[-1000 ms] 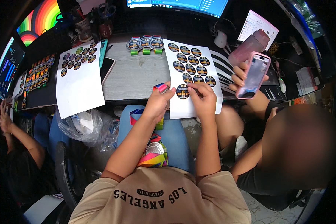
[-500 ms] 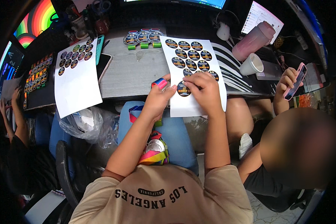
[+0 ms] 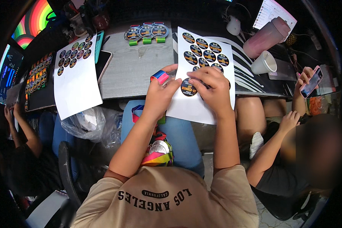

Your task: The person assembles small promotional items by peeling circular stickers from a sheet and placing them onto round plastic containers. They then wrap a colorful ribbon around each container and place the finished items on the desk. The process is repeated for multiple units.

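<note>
My left hand point(image 3: 160, 91) is closed around a medal, mostly hidden by the fingers, with its blue, pink and red ribbon point(image 3: 160, 77) looped over them. My right hand point(image 3: 213, 86) pinches the upper edge of a round black sticker point(image 3: 189, 89) with orange and white lettering. The sticker lies over a white sheet point(image 3: 186, 110) bearing several similar round stickers; the right fingers hide some of them. The left thumb comes near the sticker's left side. In my lap, silver medals point(image 3: 159, 147) rest among multicoloured ribbons point(image 3: 154, 160).
Three medals point(image 3: 146, 32) with green ribbon ends lie on the grey desk point(image 3: 129, 62). To their left is another sticker sheet point(image 3: 78, 85), beside bundled ribboned medals point(image 3: 37, 78). A pink bottle point(image 3: 266, 38) and white cup point(image 3: 263, 63) stand right. A person at right holds a phone point(image 3: 311, 81).
The sticker sheet has shifted a little to the right, and my right hand's fingers lie flatter over it. The person at right has raised a second hand near the phone.
</note>
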Demonstrator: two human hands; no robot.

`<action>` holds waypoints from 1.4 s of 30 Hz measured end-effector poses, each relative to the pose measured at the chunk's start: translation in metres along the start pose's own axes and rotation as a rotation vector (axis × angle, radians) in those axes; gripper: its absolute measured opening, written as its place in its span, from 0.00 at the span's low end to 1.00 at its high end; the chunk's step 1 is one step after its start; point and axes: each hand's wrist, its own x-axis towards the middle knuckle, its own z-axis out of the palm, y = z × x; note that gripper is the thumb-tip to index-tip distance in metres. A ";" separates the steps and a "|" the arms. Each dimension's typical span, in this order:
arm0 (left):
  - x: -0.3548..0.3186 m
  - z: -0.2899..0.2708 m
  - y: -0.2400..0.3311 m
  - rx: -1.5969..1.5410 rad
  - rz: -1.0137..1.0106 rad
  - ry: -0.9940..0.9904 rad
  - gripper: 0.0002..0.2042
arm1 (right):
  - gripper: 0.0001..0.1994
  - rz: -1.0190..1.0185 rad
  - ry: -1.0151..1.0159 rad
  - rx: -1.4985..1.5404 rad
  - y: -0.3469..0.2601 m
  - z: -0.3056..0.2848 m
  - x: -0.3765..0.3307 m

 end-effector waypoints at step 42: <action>0.012 -0.002 0.008 -0.037 -0.116 0.032 0.19 | 0.06 0.205 0.172 -0.103 0.003 0.020 -0.014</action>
